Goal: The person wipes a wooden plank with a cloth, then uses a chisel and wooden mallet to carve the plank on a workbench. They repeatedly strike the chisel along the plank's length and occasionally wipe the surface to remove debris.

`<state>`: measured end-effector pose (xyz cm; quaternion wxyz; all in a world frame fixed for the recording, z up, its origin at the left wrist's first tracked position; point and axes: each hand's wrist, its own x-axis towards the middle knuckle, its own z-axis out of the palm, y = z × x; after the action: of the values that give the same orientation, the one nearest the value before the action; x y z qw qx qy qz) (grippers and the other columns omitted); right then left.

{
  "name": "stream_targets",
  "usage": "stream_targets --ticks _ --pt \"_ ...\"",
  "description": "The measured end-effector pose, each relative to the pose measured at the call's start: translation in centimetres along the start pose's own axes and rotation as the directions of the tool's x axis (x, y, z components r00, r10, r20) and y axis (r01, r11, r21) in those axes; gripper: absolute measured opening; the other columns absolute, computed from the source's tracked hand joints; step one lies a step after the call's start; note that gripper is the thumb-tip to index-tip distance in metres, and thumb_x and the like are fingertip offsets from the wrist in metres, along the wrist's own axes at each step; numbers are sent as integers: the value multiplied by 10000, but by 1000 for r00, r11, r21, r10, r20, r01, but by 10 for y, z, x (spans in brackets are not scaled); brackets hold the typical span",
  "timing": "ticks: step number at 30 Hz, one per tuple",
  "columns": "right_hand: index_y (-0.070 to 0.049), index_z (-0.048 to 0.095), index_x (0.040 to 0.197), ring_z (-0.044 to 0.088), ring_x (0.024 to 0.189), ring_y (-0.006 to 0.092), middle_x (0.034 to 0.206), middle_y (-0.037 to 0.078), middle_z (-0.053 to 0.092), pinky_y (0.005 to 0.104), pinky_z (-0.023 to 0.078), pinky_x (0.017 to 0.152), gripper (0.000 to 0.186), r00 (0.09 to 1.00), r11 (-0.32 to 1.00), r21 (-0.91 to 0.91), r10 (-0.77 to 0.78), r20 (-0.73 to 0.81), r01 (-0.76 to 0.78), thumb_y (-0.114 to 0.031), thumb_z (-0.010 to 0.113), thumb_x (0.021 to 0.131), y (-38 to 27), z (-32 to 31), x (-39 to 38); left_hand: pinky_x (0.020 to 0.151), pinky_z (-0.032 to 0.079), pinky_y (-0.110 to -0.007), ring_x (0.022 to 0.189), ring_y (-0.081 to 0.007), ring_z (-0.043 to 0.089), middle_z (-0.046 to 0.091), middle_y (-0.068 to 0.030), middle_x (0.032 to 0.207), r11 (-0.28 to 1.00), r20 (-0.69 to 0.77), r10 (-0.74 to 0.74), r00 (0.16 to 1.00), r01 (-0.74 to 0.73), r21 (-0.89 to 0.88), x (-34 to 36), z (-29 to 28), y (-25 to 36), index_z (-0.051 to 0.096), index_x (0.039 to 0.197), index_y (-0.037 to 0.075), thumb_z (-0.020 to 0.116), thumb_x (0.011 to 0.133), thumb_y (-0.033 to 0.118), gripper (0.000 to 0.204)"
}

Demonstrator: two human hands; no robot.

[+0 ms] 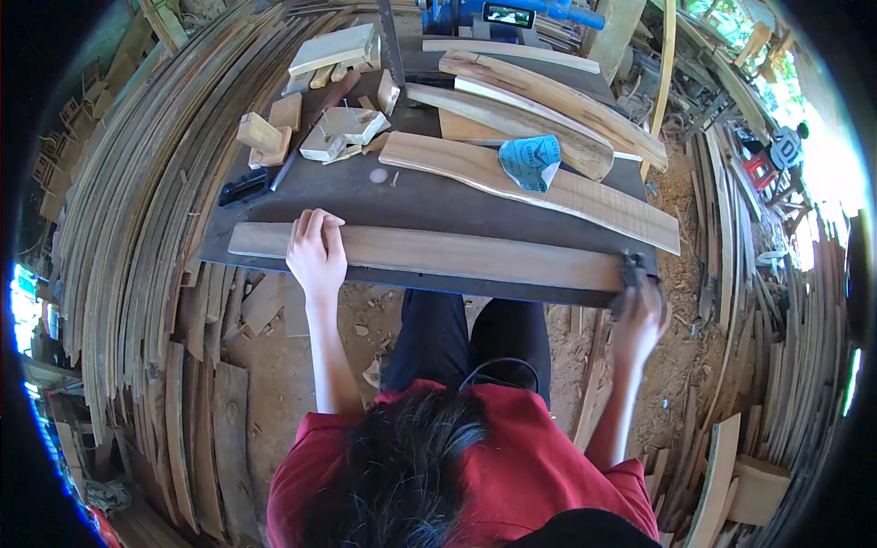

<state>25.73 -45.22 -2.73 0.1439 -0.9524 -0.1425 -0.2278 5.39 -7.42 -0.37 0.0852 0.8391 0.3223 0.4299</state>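
A long, narrow wooden board lies along the near edge of the dark worktable. Toward its left end, my left hand is closed over the board with the fingers across its top. My right hand is at the board's right end, closed round a dark tool that touches the wood. The tool is partly covered by my fingers, so its exact kind cannot be made out. Beyond the board, a wider curved plank carries a curled blue sheet of sandpaper.
More shaped planks lie at the far right of the table. Wood blocks, a black clamp and a screw are at the left. A blue machine stands behind. Stacked timber strips line both sides.
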Motion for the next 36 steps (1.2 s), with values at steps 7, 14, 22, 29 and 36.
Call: stream_targets --ticks 7,14,22,29,36 --pt "31 617 1040 536 716 148 818 107 620 302 440 650 317 955 820 568 218 -199 -69 -248 492 955 23 -31 38 635 445 -398 739 -280 572 564 -61 748 999 -18 31 999 -32 -38 -1 -2 -2 568 743 82 511 826 102 103" --pt "-2 563 1181 565 862 143 966 92 624 296 455 772 352 997 461 885 -24 -69 72 -256 461 960 -128 -41 81 636 443 -392 709 -273 564 563 -53 735 998 -59 39 997 -42 -46 -2 0 -7 567 731 86 522 808 91 89" --pt "-69 361 1367 413 1256 355 1355 188 431 401 324 1041 572 705 454 734 -708 -47 505 -299 570 887 -209 -26 48 647 443 -403 719 -287 554 562 -71 754 996 -52 27 998 -31 -81 -3 1 -4 563 735 67 525 793 111 83" --pt "-15 595 1123 568 1077 327 1140 185 592 371 433 911 290 798 410 851 -603 -17 328 -108 599 848 -153 -24 38 785 440 -417 862 -318 571 595 -109 938 979 -93 197 976 -191 75 -11 9 -22 581 968 44 533 768 169 241" --pt "-40 604 1093 611 904 295 971 145 631 360 468 817 347 730 447 850 -674 114 280 -197 673 792 -124 -33 32 723 422 -388 810 -287 575 581 -91 895 904 84 15 996 22 -427 -24 -6 68 553 1076 106 631 732 80 354"
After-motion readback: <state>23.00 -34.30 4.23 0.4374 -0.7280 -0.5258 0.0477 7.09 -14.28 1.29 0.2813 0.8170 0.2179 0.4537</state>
